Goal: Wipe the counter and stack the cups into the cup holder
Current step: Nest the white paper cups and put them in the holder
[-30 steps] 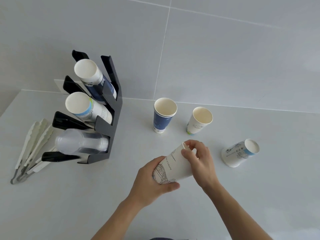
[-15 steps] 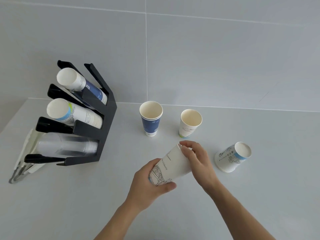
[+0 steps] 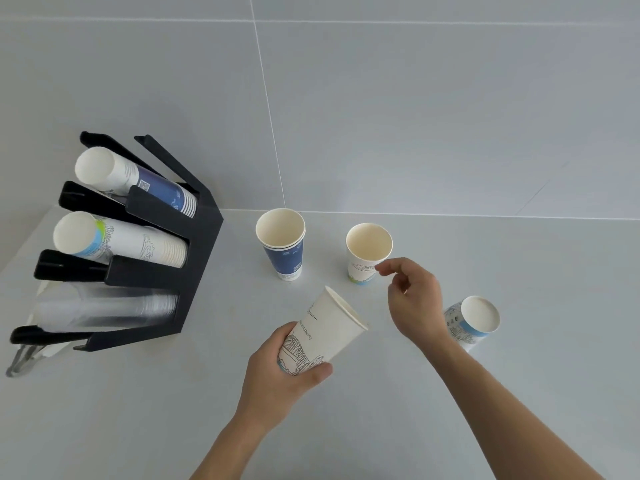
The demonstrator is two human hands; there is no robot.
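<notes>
my left hand [image 3: 277, 379] grips the white sketched cup [image 3: 322, 332] by its base, tilted, mouth toward my right hand [image 3: 414, 299]. my right hand hangs loosely open, empty, fingertips just beside the small white cup [image 3: 367, 252]. the blue cup [image 3: 282, 245] stands beyond my left hand; the cup holder [image 3: 194, 244] stands on the worktop [image 3: 485, 410], well off to its left.

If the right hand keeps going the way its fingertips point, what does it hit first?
Probably the small white paper cup standing upright: the right hand points its fingertips at that cup's side, just short of it, though depth is unclear.
</notes>
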